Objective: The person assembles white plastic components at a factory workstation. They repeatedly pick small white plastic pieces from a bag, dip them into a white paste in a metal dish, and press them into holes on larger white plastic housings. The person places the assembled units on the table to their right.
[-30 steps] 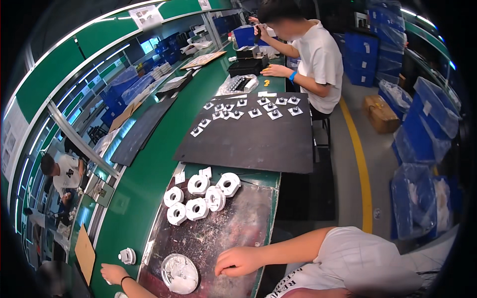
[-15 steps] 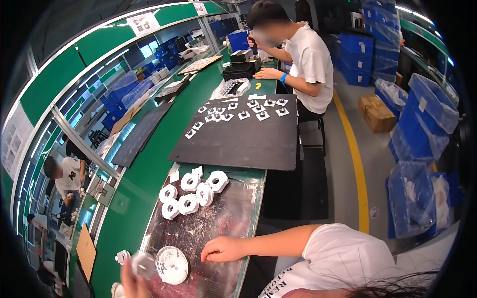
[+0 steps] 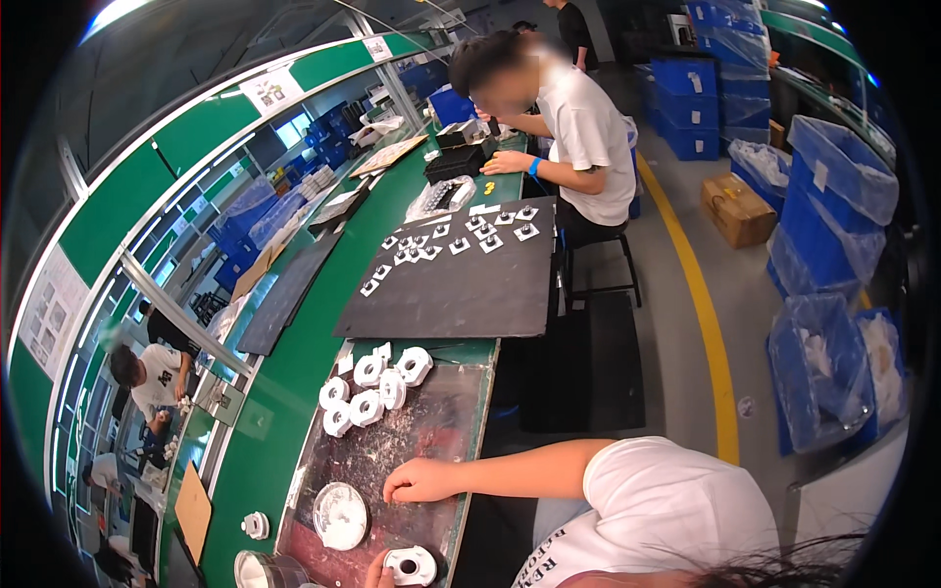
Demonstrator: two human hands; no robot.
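My left hand (image 3: 378, 570) shows only in part at the lower edge, its fingers closed on a white ring-shaped part (image 3: 399, 560) with a dark round centre. My right hand (image 3: 423, 481) rests on the stained dark mat (image 3: 412, 431), fingers curled downward; I see nothing held in them. Beside it lies a shallow round dish (image 3: 341, 502) smeared with white paste. Farther up the mat, several white ring parts (image 3: 367, 408) sit in a cluster. Left of the mat, a small white part (image 3: 256, 525) stands on the green bench (image 3: 235, 470).
A clear round tub (image 3: 265, 570) stands at the lower left. Beyond the mat, a black board (image 3: 451, 294) carries several small white squares with dark centres. Farther along, a person in a white shirt (image 3: 588, 127) works at the bench. Blue bins (image 3: 818, 363) stand at right.
My left hand has carried the white ring part from the left side of the dish to its near right, by the lower edge. My right hand stays on the mat. The view has shifted slightly.
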